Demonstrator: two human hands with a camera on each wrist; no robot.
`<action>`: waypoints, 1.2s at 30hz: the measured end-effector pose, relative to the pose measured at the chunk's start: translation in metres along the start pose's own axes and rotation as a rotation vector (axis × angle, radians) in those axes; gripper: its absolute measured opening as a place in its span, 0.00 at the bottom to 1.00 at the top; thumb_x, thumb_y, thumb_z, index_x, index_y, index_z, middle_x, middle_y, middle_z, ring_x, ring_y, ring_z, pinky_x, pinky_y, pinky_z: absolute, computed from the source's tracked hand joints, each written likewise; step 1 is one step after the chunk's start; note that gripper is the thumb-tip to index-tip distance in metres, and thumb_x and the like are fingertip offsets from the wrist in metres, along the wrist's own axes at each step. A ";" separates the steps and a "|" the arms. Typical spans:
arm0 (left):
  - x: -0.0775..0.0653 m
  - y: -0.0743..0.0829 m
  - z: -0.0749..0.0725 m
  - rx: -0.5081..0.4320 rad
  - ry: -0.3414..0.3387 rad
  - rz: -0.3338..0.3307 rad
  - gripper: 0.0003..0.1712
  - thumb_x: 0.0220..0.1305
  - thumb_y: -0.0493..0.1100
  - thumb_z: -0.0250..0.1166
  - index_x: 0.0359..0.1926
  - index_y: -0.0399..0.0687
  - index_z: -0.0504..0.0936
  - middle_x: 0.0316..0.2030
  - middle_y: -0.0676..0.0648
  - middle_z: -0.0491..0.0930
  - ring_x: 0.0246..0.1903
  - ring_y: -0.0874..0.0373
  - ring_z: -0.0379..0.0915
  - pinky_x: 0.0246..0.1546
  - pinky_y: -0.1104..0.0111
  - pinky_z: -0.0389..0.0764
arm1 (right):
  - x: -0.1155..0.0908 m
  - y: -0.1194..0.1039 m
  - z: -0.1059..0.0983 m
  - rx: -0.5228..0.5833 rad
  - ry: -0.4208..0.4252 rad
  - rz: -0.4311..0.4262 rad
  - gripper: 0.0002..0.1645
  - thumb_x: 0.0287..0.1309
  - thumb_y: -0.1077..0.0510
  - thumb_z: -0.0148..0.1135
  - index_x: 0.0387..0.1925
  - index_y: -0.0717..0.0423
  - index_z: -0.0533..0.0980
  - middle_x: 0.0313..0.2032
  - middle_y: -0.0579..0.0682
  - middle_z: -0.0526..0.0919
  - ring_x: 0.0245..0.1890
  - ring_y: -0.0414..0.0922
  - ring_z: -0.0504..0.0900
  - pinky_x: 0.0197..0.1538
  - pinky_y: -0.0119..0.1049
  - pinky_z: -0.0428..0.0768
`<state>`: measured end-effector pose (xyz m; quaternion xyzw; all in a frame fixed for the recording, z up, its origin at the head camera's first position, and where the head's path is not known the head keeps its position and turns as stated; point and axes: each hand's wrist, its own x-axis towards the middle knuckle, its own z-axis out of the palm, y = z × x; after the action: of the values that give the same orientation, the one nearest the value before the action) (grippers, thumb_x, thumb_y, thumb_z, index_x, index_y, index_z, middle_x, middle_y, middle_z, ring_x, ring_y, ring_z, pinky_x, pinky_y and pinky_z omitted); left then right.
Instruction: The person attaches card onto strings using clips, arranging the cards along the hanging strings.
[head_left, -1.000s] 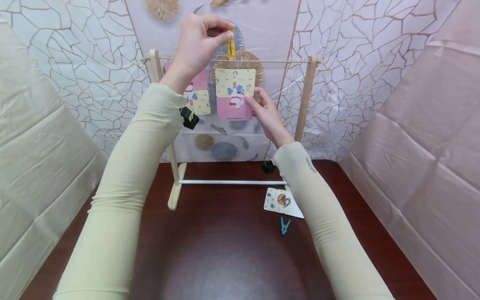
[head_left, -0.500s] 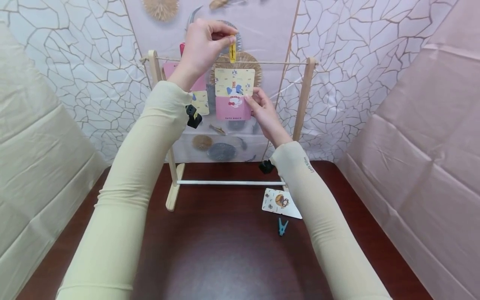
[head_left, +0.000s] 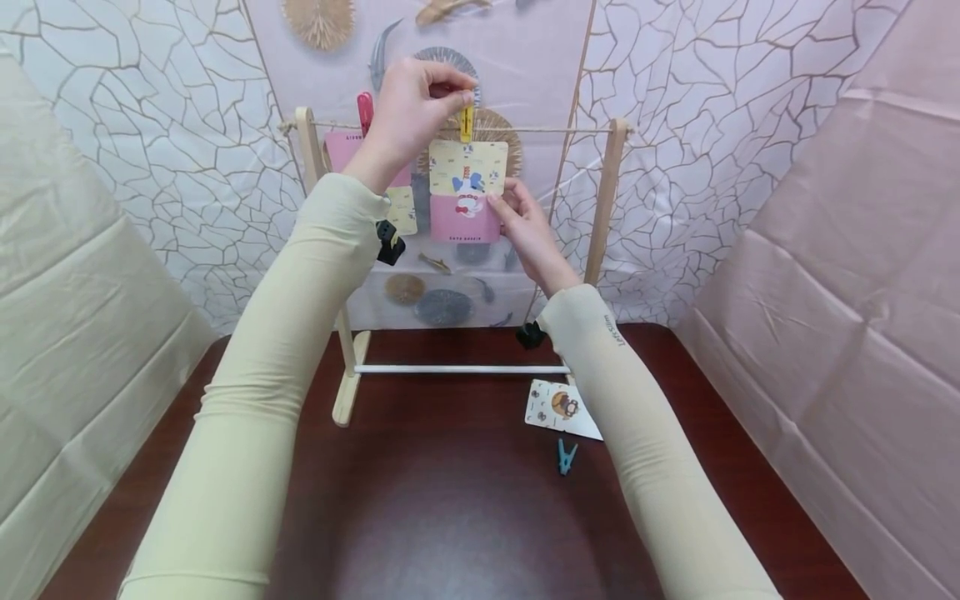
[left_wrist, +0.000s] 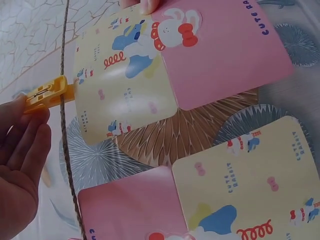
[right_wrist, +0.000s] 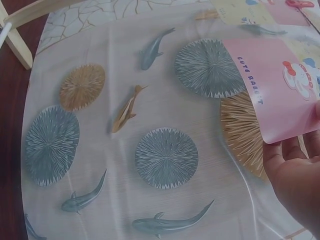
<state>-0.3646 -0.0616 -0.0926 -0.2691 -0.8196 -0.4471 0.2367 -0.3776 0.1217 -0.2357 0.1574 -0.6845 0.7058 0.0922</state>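
Observation:
My left hand point(head_left: 420, 104) pinches a yellow clothespin point(head_left: 467, 123) between thumb and fingertips. In the left wrist view the clothespin point(left_wrist: 47, 95) lies across the twine point(left_wrist: 64, 125), its tip at the edge of a yellow-and-pink rabbit card point(left_wrist: 135, 70). With thumb and fingers, my right hand point(head_left: 528, 229) grips the right edge of that card point(head_left: 467, 218), just below the twine. To its left hangs a similar card point(head_left: 403, 210), under a red clothespin point(head_left: 365, 110) and partly covered by my left arm. The right wrist view shows the card's pink half point(right_wrist: 272, 85) above my right fingers.
A wooden frame point(head_left: 604, 208) carries the twine, with a white rod point(head_left: 461, 368) low between its feet. On the dark table point(head_left: 450, 492) lie a white card point(head_left: 558, 407), partly behind my right sleeve, and a blue clothespin point(head_left: 566, 457). Patterned cloth stands behind.
My left hand has come down with the yellow clothespin, from above the twine onto it at the card's top edge. More of the red clothespin shows. My right hand stays on the card.

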 end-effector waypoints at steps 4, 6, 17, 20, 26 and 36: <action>-0.001 -0.001 0.000 0.027 -0.001 -0.005 0.12 0.70 0.40 0.66 0.50 0.41 0.87 0.47 0.47 0.87 0.39 0.63 0.79 0.45 0.75 0.78 | 0.002 0.001 0.000 0.023 0.006 -0.003 0.11 0.75 0.55 0.54 0.54 0.48 0.73 0.55 0.54 0.81 0.49 0.45 0.80 0.51 0.38 0.78; -0.003 -0.003 0.001 0.039 -0.005 -0.006 0.12 0.69 0.40 0.66 0.50 0.41 0.87 0.47 0.47 0.87 0.39 0.63 0.79 0.44 0.74 0.78 | 0.002 0.002 0.001 0.030 0.005 -0.006 0.10 0.75 0.55 0.55 0.53 0.49 0.73 0.54 0.55 0.81 0.47 0.45 0.80 0.49 0.38 0.78; -0.009 -0.009 0.001 0.026 -0.013 0.008 0.12 0.69 0.39 0.66 0.50 0.39 0.87 0.47 0.45 0.87 0.39 0.62 0.81 0.44 0.74 0.79 | 0.003 -0.002 0.004 0.020 -0.003 0.000 0.11 0.75 0.54 0.55 0.55 0.48 0.72 0.55 0.54 0.80 0.49 0.46 0.80 0.52 0.39 0.77; -0.009 -0.008 0.001 0.033 -0.014 0.010 0.12 0.69 0.40 0.67 0.50 0.40 0.87 0.46 0.46 0.87 0.39 0.62 0.81 0.44 0.74 0.79 | 0.003 -0.004 0.005 0.024 0.003 -0.007 0.11 0.74 0.54 0.55 0.54 0.49 0.73 0.54 0.54 0.80 0.49 0.46 0.80 0.53 0.39 0.78; -0.009 -0.006 0.001 0.043 -0.019 0.011 0.13 0.69 0.41 0.66 0.51 0.40 0.87 0.47 0.46 0.87 0.39 0.62 0.81 0.44 0.75 0.79 | 0.002 -0.005 0.005 0.043 0.010 -0.013 0.11 0.74 0.56 0.55 0.54 0.50 0.73 0.53 0.55 0.80 0.48 0.46 0.80 0.52 0.40 0.78; -0.010 -0.006 -0.001 0.037 -0.030 -0.020 0.15 0.70 0.43 0.66 0.53 0.41 0.86 0.48 0.46 0.87 0.41 0.62 0.81 0.45 0.74 0.79 | 0.004 -0.004 0.007 0.051 0.000 -0.016 0.12 0.74 0.56 0.55 0.55 0.51 0.73 0.55 0.56 0.80 0.49 0.46 0.80 0.53 0.41 0.79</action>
<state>-0.3606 -0.0671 -0.1025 -0.2633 -0.8338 -0.4301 0.2248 -0.3792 0.1145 -0.2306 0.1649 -0.6651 0.7222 0.0939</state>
